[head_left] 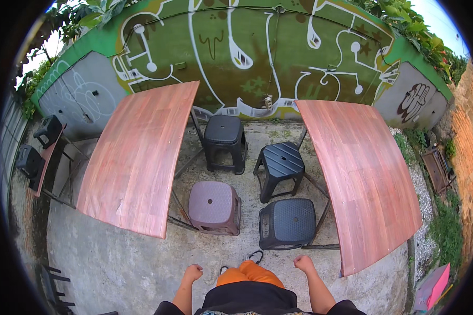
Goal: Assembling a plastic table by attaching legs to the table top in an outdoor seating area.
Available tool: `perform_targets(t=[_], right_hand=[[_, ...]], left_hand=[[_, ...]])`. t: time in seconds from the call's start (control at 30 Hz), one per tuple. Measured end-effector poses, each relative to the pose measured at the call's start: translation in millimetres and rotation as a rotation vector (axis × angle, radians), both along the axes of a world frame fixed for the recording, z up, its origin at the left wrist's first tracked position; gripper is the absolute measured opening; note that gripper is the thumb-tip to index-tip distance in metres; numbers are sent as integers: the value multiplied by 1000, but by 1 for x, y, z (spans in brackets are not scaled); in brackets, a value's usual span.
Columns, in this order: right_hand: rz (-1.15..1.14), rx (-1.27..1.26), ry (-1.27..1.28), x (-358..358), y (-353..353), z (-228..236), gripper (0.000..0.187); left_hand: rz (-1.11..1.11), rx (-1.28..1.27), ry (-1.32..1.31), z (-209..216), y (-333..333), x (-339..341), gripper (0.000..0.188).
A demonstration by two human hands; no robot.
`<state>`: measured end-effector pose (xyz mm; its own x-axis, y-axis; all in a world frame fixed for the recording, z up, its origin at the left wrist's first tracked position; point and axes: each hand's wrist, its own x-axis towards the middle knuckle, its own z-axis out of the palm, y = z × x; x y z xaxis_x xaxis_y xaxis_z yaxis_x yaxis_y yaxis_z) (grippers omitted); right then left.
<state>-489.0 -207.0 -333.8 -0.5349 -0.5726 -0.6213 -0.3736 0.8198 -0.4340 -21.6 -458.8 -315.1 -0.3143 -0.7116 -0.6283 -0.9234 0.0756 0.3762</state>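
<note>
Concrete floor point(115, 262); wood-look tables point(136, 157) at ten and two o'clock, green wall point(215, 47) at twelve; left hand point(193, 272), right hand point(303, 263) loosely clenched.

- Left tabletop point(136, 163), right tabletop point(362, 184): wood-grain surface, smooth, faint gloss.
- Brown stool point(211, 211), nearest black stool point(284, 211): plastic, textured seats.
- Floor point(115, 262): concrete, rough, matt.
- Orange trousers point(255, 275): cloth, matt.
- Table legs point(197, 126): probably metal; too shaded to confirm.

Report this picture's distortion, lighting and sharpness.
Head view: fisheye curvature bows the left table and right table, black at the rim; head view: diffuse daylight, soft shadows under the stools; head view: left hand and right hand without obvious blur.
</note>
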Motion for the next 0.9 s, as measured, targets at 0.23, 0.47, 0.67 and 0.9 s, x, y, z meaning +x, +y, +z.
perform_targets(t=[0.23,0.47,0.67,0.9], right_hand=[[240,-163,73,93,-18,38,20],[266,-108,0,184,43,66,21],[91,-134,-131,152,103,79,24],[-119,-212,-92,40,214,121,21]], left_hand=[[123,-237,289,38,58,37,32],[252,-152,202,11,173,157,29],[122,148,-115,-29,216,206,27],[88,-61,171,17,218,23,30]])
